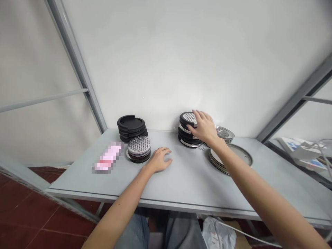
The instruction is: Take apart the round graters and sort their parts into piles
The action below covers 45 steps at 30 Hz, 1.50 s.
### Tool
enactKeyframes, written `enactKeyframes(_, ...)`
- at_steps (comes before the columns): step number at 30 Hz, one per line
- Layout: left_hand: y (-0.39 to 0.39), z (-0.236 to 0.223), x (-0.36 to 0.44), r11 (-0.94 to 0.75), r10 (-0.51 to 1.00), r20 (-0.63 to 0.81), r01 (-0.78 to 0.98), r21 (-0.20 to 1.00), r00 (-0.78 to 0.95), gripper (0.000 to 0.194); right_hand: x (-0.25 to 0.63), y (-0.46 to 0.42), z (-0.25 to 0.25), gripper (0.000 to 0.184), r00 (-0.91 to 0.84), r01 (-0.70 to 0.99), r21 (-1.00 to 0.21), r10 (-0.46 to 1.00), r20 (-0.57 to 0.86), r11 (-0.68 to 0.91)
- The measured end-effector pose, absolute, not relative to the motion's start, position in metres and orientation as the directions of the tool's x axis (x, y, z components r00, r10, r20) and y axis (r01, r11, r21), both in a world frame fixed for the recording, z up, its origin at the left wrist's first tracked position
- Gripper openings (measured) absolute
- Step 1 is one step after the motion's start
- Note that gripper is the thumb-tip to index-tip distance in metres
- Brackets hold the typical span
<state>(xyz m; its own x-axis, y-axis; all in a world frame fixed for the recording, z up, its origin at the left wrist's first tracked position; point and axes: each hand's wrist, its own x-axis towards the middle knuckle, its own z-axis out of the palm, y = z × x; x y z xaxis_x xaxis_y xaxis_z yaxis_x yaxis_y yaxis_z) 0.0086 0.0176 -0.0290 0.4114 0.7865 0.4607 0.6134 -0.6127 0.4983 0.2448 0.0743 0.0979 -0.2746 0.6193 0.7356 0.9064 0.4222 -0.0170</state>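
Observation:
My left hand (159, 159) rests on the grey tabletop with its fingers loosely apart and nothing in them. Just left of it sits a short stack of round metal grater discs (140, 145); the lower ones look dark. My right hand (205, 127) is spread over the right side of a taller stack of black rings and metal parts (183, 129), topped by a perforated grater disc (188, 117). Whether its fingertips touch that stack I cannot tell. Partly behind this hand and wrist lie wider metal grater discs (227, 134).
Black plastic rings (131, 126) are stacked at the back left. A pile of flat round plates (242, 155) lies right of centre, partly under my right forearm. A blurred pink item (109, 157) lies at left. Metal posts (75, 52) frame the table (176, 186) before a white wall.

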Motion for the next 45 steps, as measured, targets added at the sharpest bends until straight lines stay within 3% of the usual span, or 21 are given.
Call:
enactKeyframes(3,0.017,-0.027,0.008,-0.633,0.771,0.468,0.593,0.497,0.432,0.034,0.25,0.085,0.086,0.047,-0.299,0.91,-0.021,0.689,0.66,0.415)
enactKeyframes(6,0.016,-0.027,0.009,-0.636,0.77,0.469,0.587,0.501,0.434,0.032,0.254,0.087,0.077,0.035,-0.3,0.906,-0.02,0.674,0.675,0.424)
enactKeyframes(12,0.02,-0.028,0.008,-0.64,0.765,0.503,0.568,0.518,0.402,0.021,0.263,0.088,0.093,0.032,-0.295,0.922,0.024,0.661,0.69,0.387)
enactKeyframes(15,0.019,-0.024,0.009,-0.638,0.764,0.526,0.561,0.527,0.374,0.02,0.266,0.085,0.104,0.034,-0.314,0.914,0.066,0.596,0.739,0.4)
enactKeyframes(18,0.012,-0.017,0.012,-0.7,0.699,0.635,0.495,0.515,0.327,0.037,0.26,0.068,0.105,0.034,-0.39,0.854,0.137,0.445,0.806,0.502)
enactKeyframes(22,0.0,-0.008,0.014,-0.79,0.431,0.898,0.515,0.331,0.084,0.065,0.243,0.033,0.091,0.035,-0.536,0.691,0.252,0.246,0.808,0.678)
enactKeyframes(24,-0.003,-0.006,0.013,-0.762,0.315,0.949,0.603,0.238,0.024,0.067,0.235,0.02,0.078,0.038,-0.584,0.609,0.28,0.179,0.792,0.742)
enactKeyframes(26,-0.003,-0.005,0.013,-0.726,0.291,0.954,0.665,0.176,0.066,0.069,0.229,0.014,0.063,0.041,-0.604,0.548,0.279,0.142,0.784,0.789)
enactKeyframes(29,0.0,-0.005,0.011,-0.74,0.339,0.922,0.659,0.137,0.189,0.07,0.225,0.015,0.042,0.044,-0.601,0.513,0.242,0.143,0.786,0.824)
enactKeyframes(34,0.01,-0.01,0.007,-0.786,0.532,0.762,0.551,0.282,0.369,0.039,0.23,0.025,0.009,0.037,-0.584,0.537,0.181,0.208,0.785,0.824)
enactKeyframes(38,0.015,-0.014,0.006,-0.78,0.595,0.682,0.508,0.365,0.424,0.031,0.24,0.031,-0.004,0.037,-0.562,0.552,0.089,0.292,0.774,0.829)
enactKeyframes(42,0.013,-0.012,0.005,-0.757,0.635,0.663,0.491,0.431,0.397,0.03,0.246,0.034,-0.007,0.049,-0.491,0.567,-0.147,0.476,0.73,0.81)
enactKeyframes(45,0.011,-0.009,0.005,-0.743,0.651,0.659,0.489,0.456,0.376,0.031,0.249,0.034,-0.009,0.046,-0.424,0.532,-0.319,0.573,0.701,0.784)
